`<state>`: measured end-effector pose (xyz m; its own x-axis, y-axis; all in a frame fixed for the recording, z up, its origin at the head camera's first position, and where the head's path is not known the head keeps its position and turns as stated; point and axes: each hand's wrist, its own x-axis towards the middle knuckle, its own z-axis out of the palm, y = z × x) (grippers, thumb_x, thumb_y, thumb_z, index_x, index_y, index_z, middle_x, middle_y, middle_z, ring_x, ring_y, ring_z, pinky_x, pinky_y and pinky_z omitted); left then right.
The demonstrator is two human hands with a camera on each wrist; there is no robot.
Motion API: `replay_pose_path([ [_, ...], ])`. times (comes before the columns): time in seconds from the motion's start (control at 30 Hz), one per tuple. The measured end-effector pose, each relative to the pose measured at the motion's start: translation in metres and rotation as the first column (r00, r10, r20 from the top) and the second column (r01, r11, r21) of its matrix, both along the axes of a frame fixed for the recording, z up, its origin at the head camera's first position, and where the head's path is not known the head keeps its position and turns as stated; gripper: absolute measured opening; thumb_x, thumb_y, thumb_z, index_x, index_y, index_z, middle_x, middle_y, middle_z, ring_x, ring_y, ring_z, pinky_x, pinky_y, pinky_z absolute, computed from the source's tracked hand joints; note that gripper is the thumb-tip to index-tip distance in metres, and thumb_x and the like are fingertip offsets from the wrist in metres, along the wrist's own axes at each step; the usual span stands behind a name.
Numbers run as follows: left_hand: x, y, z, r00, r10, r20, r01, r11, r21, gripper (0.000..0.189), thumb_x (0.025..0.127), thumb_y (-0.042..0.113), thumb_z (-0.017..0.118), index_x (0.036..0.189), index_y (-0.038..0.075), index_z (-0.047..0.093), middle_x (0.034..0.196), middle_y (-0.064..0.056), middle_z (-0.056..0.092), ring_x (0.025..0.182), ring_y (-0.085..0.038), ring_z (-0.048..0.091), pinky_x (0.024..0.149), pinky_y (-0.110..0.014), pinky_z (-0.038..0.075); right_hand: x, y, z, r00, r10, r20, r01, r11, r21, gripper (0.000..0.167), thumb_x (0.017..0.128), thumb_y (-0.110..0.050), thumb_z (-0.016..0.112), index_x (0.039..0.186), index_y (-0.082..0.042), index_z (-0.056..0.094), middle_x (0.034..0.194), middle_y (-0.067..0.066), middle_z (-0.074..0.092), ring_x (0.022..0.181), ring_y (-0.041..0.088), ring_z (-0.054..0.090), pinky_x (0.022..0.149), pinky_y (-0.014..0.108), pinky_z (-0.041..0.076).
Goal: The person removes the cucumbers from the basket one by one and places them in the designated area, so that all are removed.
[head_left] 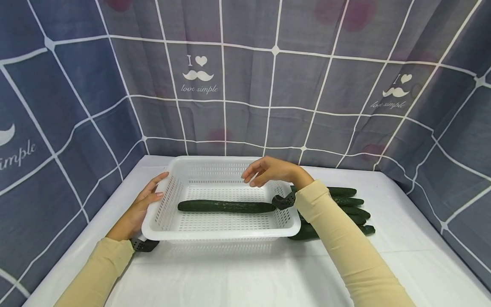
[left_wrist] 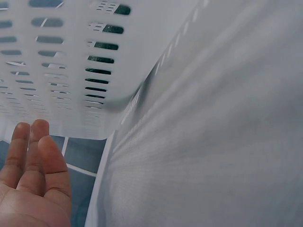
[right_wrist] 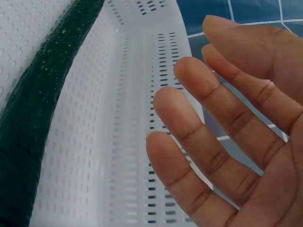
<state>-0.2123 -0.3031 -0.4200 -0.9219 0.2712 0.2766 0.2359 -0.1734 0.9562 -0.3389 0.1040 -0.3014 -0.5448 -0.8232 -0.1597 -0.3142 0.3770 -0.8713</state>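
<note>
One long dark green cucumber lies crosswise on the floor of a white perforated plastic basket. At the basket's left rim rests my left hand, its fingers stretched along the outside wall; in the left wrist view those fingers look straight. My right hand hovers above the basket's right half, holding nothing, its fingers loosely bent. In the right wrist view the cucumber runs along the left side, apart from the right hand.
Several more cucumbers lie piled on the white tabletop to the right of the basket, partly hidden by my right forearm. A grey-blue checked curtain hangs behind the table and along both sides.
</note>
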Motion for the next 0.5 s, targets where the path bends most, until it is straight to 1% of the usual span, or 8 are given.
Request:
replay_pose_path([
  [0.13, 0.0, 0.0, 0.0, 1.0, 0.013, 0.014, -0.013, 1.0, -0.013, 0.058, 0.111, 0.009, 0.039, 0.156, 0.045, 0.047, 0.144, 0.009, 0.054, 0.117, -0.012, 0.061, 0.085, -0.035, 0.058, -0.002, -0.007, -0.004, 1.0, 0.021, -0.005, -0.021, 1.0, -0.002, 0.034, 0.095, -0.001, 0.073, 0.129, 0.006, 0.07, 0.125, 0.019, 0.073, 0.105, 0.016, 0.071, 0.093, 0.034, 0.056],
  [0.3, 0.0, 0.0, 0.0, 1.0, 0.016, 0.025, -0.016, 1.0, -0.016, 0.058, 0.111, 0.009, 0.039, 0.156, 0.046, 0.047, 0.144, 0.01, 0.053, 0.117, -0.012, 0.061, 0.085, -0.036, 0.058, -0.003, -0.015, -0.009, 0.999, 0.032, 0.004, -0.032, 0.999, 0.003, 0.035, 0.095, 0.003, 0.072, 0.13, 0.009, 0.068, 0.129, 0.028, 0.069, 0.102, 0.014, 0.071, 0.09, 0.033, 0.056],
  [0.5, -0.001, -0.001, -0.001, 1.0, 0.01, 0.013, -0.01, 1.0, -0.007, 0.058, 0.111, 0.009, 0.039, 0.156, 0.045, 0.047, 0.143, 0.008, 0.053, 0.117, -0.013, 0.061, 0.085, -0.035, 0.058, -0.005, -0.024, -0.012, 0.999, 0.032, 0.018, -0.033, 0.999, 0.034, 0.034, 0.096, 0.003, 0.072, 0.129, 0.009, 0.068, 0.129, 0.028, 0.069, 0.1, 0.014, 0.071, 0.091, 0.034, 0.057],
])
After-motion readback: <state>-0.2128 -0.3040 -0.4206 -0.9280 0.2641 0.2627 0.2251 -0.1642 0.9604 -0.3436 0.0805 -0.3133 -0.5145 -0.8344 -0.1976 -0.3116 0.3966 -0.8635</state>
